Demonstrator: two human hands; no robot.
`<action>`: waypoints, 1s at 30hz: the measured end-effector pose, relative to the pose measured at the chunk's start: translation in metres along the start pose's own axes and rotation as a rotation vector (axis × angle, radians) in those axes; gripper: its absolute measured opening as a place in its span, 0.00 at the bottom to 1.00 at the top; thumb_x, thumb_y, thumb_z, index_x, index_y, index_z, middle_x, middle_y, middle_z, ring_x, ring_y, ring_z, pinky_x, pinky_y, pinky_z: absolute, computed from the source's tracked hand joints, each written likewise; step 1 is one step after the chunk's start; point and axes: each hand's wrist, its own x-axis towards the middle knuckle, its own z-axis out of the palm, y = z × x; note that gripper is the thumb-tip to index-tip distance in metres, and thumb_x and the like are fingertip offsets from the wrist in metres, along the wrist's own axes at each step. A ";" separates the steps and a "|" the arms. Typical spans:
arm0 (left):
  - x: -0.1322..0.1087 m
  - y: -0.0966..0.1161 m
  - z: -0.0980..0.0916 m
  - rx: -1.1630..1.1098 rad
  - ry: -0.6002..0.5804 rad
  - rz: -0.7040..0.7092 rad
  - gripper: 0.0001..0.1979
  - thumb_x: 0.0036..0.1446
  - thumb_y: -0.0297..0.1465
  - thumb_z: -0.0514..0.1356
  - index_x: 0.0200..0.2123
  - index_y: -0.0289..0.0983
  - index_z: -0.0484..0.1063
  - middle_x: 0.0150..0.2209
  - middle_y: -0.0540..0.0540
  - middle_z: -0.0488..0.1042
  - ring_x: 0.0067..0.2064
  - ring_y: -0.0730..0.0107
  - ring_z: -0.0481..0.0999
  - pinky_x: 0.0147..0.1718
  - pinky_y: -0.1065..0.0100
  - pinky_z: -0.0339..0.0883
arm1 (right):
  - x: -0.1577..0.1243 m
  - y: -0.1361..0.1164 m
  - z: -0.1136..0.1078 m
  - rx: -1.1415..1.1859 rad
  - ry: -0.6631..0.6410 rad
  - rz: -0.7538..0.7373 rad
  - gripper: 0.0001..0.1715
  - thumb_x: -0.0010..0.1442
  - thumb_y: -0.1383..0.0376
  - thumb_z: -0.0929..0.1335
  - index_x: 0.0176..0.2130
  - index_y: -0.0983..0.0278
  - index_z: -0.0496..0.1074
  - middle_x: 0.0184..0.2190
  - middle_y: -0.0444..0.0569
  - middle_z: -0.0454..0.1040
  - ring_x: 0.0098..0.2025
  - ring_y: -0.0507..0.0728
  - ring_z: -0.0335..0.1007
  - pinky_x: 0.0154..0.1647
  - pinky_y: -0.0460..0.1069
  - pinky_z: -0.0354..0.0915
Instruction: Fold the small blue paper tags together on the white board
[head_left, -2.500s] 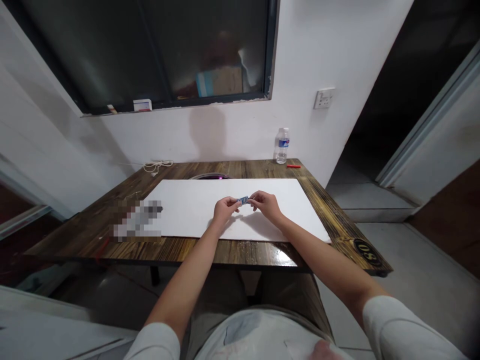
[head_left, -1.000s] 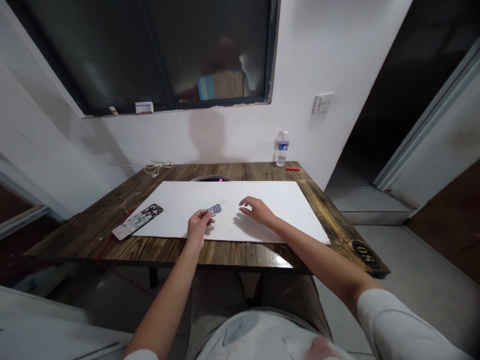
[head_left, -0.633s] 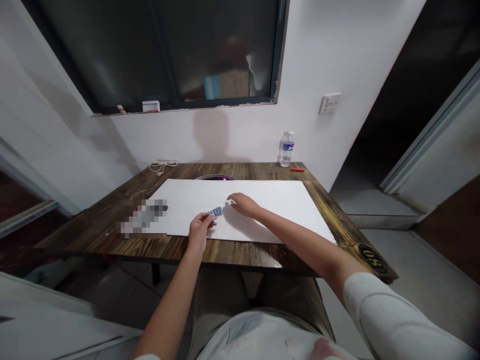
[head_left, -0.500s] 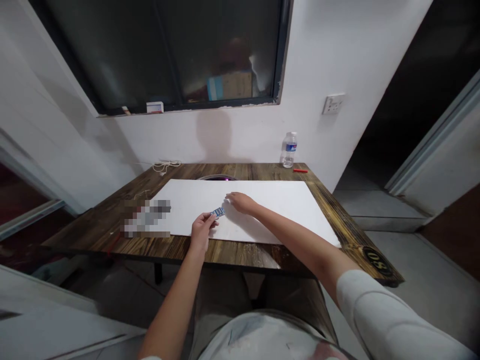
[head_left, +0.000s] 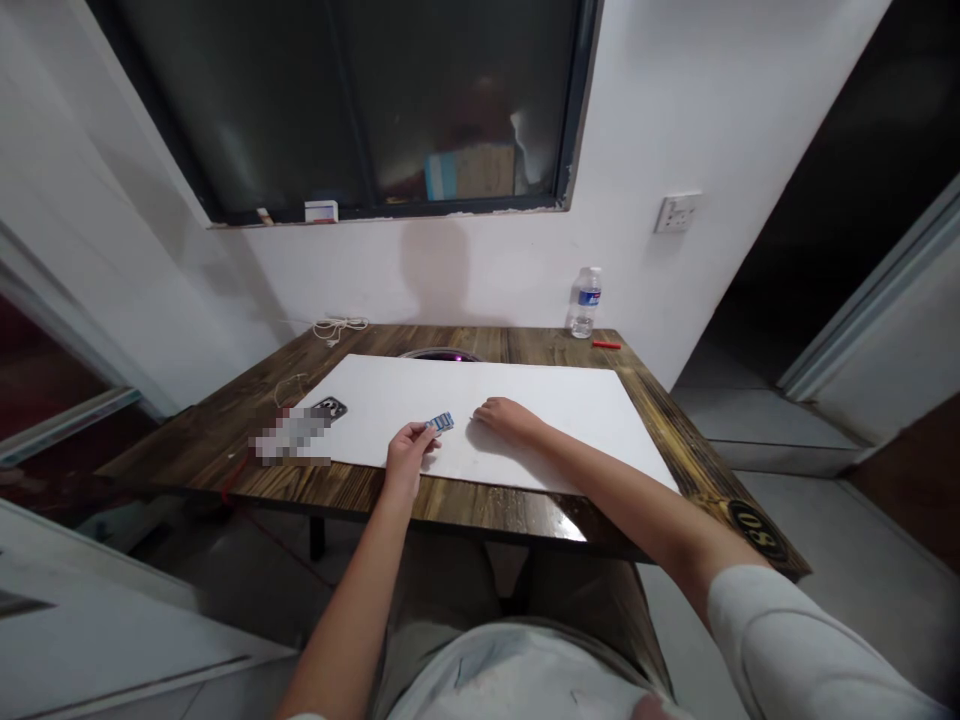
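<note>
My left hand (head_left: 409,458) pinches a small blue-and-white strip (head_left: 441,423), perhaps a blister pack, between thumb and fingers, just above the white board (head_left: 540,385). My right hand (head_left: 506,420) rests on that board a short way to the right of the strip, its fingers loosely curled and holding nothing. A phone in a patterned case (head_left: 330,408) lies at the board's left edge, mostly hidden by pixelation.
The board covers most of a dark wooden table (head_left: 525,520). Behind it are a dark round rim (head_left: 441,354), a white cable (head_left: 339,325), a plastic water bottle (head_left: 585,303) and a small red stick (head_left: 606,345). A red cord hangs off the table's left side.
My hands no longer hold the strip together; my right hand has let go and lies apart on the board. My left hand keeps the strip. The view has swung slightly.
</note>
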 end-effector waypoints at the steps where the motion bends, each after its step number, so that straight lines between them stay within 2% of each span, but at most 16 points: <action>1: 0.000 0.000 0.000 0.003 0.001 -0.002 0.23 0.34 0.43 0.73 0.29 0.35 0.72 0.24 0.51 0.75 0.23 0.76 0.73 0.25 0.74 0.64 | -0.006 0.001 0.001 0.023 0.026 -0.010 0.10 0.62 0.72 0.66 0.41 0.68 0.77 0.35 0.58 0.79 0.40 0.59 0.74 0.42 0.50 0.65; 6: -0.001 0.000 0.002 0.070 -0.023 0.005 0.23 0.34 0.43 0.73 0.29 0.35 0.72 0.22 0.51 0.73 0.23 0.76 0.72 0.25 0.74 0.64 | -0.031 0.008 0.002 0.199 0.185 0.096 0.16 0.60 0.75 0.64 0.45 0.66 0.76 0.39 0.54 0.79 0.41 0.57 0.73 0.42 0.49 0.65; 9: -0.002 0.000 0.004 0.131 -0.067 0.004 0.23 0.35 0.43 0.72 0.30 0.34 0.73 0.21 0.51 0.73 0.23 0.75 0.72 0.24 0.74 0.63 | -0.043 0.011 0.000 0.327 0.336 0.201 0.19 0.57 0.76 0.63 0.45 0.63 0.75 0.40 0.52 0.77 0.38 0.55 0.72 0.40 0.48 0.64; 12: -0.002 -0.001 0.005 0.203 -0.119 -0.004 0.22 0.36 0.43 0.71 0.30 0.34 0.73 0.20 0.51 0.73 0.23 0.75 0.71 0.22 0.74 0.61 | -0.053 0.012 0.000 0.451 0.508 0.289 0.19 0.55 0.75 0.62 0.45 0.63 0.73 0.38 0.50 0.76 0.33 0.54 0.69 0.37 0.47 0.64; 14: -0.001 -0.003 0.006 0.256 -0.151 -0.005 0.21 0.37 0.43 0.71 0.30 0.34 0.73 0.21 0.51 0.73 0.23 0.74 0.70 0.22 0.73 0.61 | -0.058 0.012 0.001 0.556 0.571 0.356 0.17 0.54 0.72 0.63 0.43 0.63 0.73 0.33 0.48 0.75 0.30 0.53 0.67 0.34 0.47 0.63; 18: 0.000 -0.006 0.009 0.366 -0.212 0.040 0.18 0.38 0.42 0.70 0.28 0.35 0.73 0.24 0.49 0.75 0.26 0.71 0.72 0.27 0.70 0.65 | -0.063 0.015 0.006 0.882 0.621 0.531 0.16 0.52 0.67 0.64 0.43 0.63 0.72 0.24 0.41 0.71 0.25 0.51 0.66 0.30 0.47 0.62; 23: -0.001 -0.002 0.012 0.558 -0.310 0.116 0.16 0.42 0.43 0.68 0.27 0.36 0.75 0.27 0.48 0.77 0.31 0.68 0.74 0.31 0.68 0.66 | -0.060 0.020 0.008 1.207 0.694 0.627 0.18 0.45 0.63 0.68 0.39 0.64 0.73 0.26 0.42 0.72 0.26 0.51 0.67 0.28 0.47 0.63; 27: 0.007 0.009 0.024 0.580 -0.355 0.012 0.17 0.39 0.44 0.69 0.27 0.36 0.74 0.27 0.48 0.78 0.30 0.66 0.75 0.29 0.68 0.66 | -0.059 0.020 0.002 1.341 0.673 0.619 0.15 0.44 0.60 0.72 0.33 0.65 0.75 0.24 0.44 0.73 0.26 0.52 0.67 0.29 0.49 0.64; 30: 0.021 0.016 0.045 0.512 -0.375 -0.105 0.20 0.37 0.44 0.70 0.28 0.35 0.74 0.28 0.45 0.78 0.29 0.64 0.77 0.26 0.67 0.64 | -0.059 0.018 -0.003 1.415 0.652 0.581 0.17 0.44 0.57 0.74 0.33 0.64 0.76 0.23 0.44 0.74 0.24 0.52 0.66 0.28 0.49 0.65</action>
